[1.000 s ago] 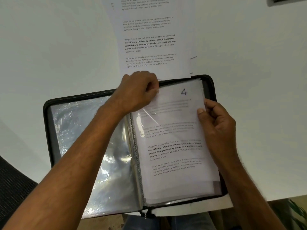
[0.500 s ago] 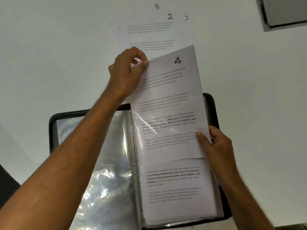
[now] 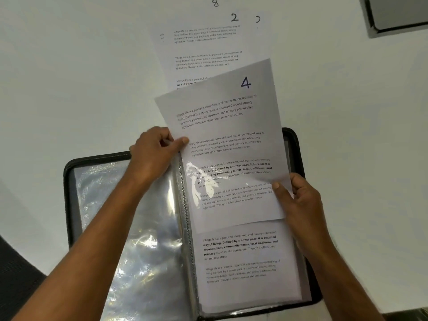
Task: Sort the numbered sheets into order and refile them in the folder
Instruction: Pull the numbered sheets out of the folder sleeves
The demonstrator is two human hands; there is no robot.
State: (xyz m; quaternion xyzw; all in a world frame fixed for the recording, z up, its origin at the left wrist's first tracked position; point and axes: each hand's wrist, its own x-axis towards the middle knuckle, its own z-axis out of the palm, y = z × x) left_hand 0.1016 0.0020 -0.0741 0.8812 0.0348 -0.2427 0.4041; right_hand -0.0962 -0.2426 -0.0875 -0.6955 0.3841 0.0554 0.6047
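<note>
**Inspector:** Head view, the only one. A black zip-edged display folder with clear plastic sleeves (image 3: 292,140) lies open on the white worktop (image 3: 69,77). The white printed sheet hand-marked "4" (image 3: 222,126) stands partly out of the top of the right-hand clear sleeve (image 3: 250,286), its lower part inside the sleeve and its upper part over the far edge of the folder.

**Clerk:** And the hands?

**Inspector:** The left hand (image 3: 152,156) pinches the sheet's left edge, thumb on top, fingers (image 3: 184,141) closed on the paper. The right hand (image 3: 301,200) holds the right edge, thumb on the face, the other fingers curled behind. Further off lie loose white printed sheets (image 3: 203,47), marked "2" and "8", plus one numeral I cannot read.

**Clerk:** Handling?

**Inspector:** In my judgement: light, thin, limp paper that buckles if pushed and creases under a hard pinch. The glossy sleeve looks slippery yet may cling. Best held at both side edges, as here, and drawn straight along the sleeve's length.
</note>
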